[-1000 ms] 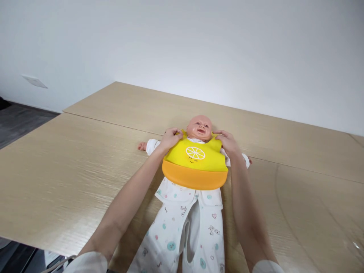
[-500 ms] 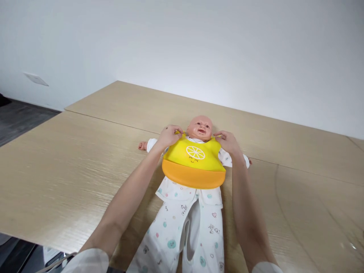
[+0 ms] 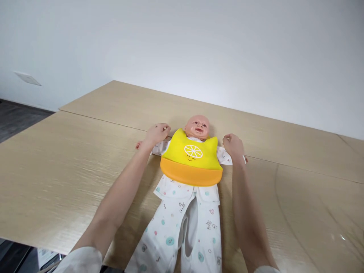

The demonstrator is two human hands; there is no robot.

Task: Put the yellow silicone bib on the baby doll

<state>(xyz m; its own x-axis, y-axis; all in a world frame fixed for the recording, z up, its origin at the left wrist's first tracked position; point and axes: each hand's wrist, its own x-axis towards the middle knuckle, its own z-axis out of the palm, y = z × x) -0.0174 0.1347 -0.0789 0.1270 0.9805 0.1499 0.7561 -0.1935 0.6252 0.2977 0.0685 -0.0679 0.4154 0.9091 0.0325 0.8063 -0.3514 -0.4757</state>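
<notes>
A baby doll (image 3: pixel 197 127) in a white patterned romper (image 3: pixel 184 223) lies face up on the wooden table (image 3: pixel 71 163). A yellow bib with an orange pocket (image 3: pixel 192 161) covers its chest. My left hand (image 3: pixel 156 133) hovers just left of the bib's upper corner, over the doll's sleeve, with its fingers curled in and nothing visible in them. On the other side, my right hand (image 3: pixel 233 146) sits beside the bib's right corner above the other sleeve, its fingers curled too. Neither hand touches the bib.
The light wooden table runs wide to both sides, with a seam (image 3: pixel 284 163) across it behind the doll. A white wall (image 3: pixel 199 49) stands behind. Dark floor (image 3: pixel 17 117) shows at the far left past the table edge.
Both hands have let go of the bib's top corners and moved outward, away from the doll's neck. The bib now lies flat on the chest.
</notes>
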